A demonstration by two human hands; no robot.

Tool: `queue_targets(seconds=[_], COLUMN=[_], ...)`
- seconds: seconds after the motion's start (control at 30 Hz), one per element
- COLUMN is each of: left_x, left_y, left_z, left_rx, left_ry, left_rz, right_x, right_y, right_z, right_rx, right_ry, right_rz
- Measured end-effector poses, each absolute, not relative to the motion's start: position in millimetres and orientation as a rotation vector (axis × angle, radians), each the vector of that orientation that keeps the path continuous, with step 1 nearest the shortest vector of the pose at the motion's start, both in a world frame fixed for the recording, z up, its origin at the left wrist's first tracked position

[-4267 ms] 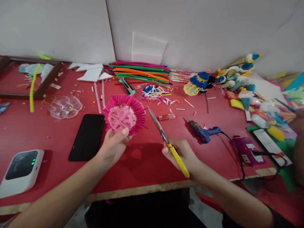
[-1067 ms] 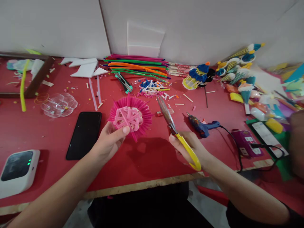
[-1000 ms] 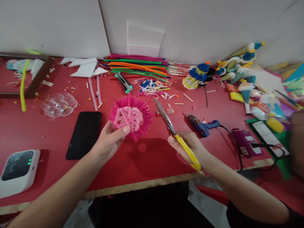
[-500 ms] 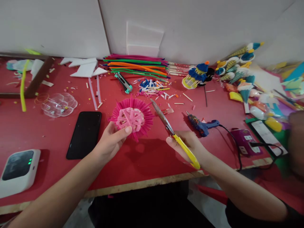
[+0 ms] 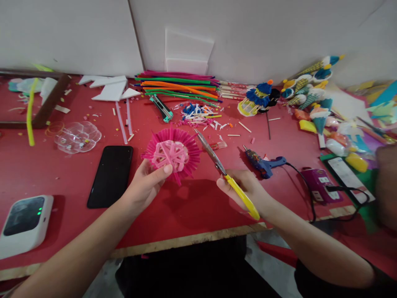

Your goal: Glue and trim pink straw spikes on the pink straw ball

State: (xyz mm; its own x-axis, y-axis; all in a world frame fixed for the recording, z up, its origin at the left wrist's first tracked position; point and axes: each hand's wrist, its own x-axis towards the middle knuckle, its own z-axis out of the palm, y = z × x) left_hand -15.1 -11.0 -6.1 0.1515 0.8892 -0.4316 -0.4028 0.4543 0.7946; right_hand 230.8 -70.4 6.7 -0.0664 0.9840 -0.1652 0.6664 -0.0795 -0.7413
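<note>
A: Start closest to the person. What are the hands doing?

B: The left hand (image 5: 145, 185) is closed around the lower edge of a pink straw ball (image 5: 171, 154), thumb pressed on its front, holding it up just above the red table (image 5: 192, 207). The right hand (image 5: 248, 191) is wrapped around the yellow handles of a pair of scissors (image 5: 225, 174), the grey blades together and pointing up and left, the tip just beside the ball's right fringe.

A: Touching it?

B: I cannot tell; the tip is right at the spikes.

A: What lies near the hands?

B: Left of the ball, a black phone (image 5: 111, 175) lies flat on the table. Further left, near the front edge, sits a white device with green lights (image 5: 25, 225). Right of the scissors lies a blue glue gun (image 5: 263, 162), its black cord running to a purple power strip (image 5: 321, 185).

A: And further back?

B: Beyond the ball there is a scatter of cut straw bits (image 5: 201, 118), with a teal box cutter (image 5: 161, 107) beside them. A clear plastic tray (image 5: 77, 136) sits off to the left. Behind the bits, a bundle of long coloured straws (image 5: 178, 87) lies by the wall, with white foam pieces (image 5: 108, 87) to its left. At far right, a blue and yellow craft figure (image 5: 259, 99) stands before a heap of colourful finished pieces (image 5: 312, 93).
</note>
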Motion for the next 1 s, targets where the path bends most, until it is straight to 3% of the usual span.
queue_targets(seconds=[1.0], left_x=[-13], left_y=[-10], left_z=[-9], left_rx=[0.566], left_ry=[0.943], left_rz=[1.09], right_x=[232], right_y=[-72], right_z=[-6], right_rx=[-1.76], right_ry=[-1.753], right_rz=[0.933])
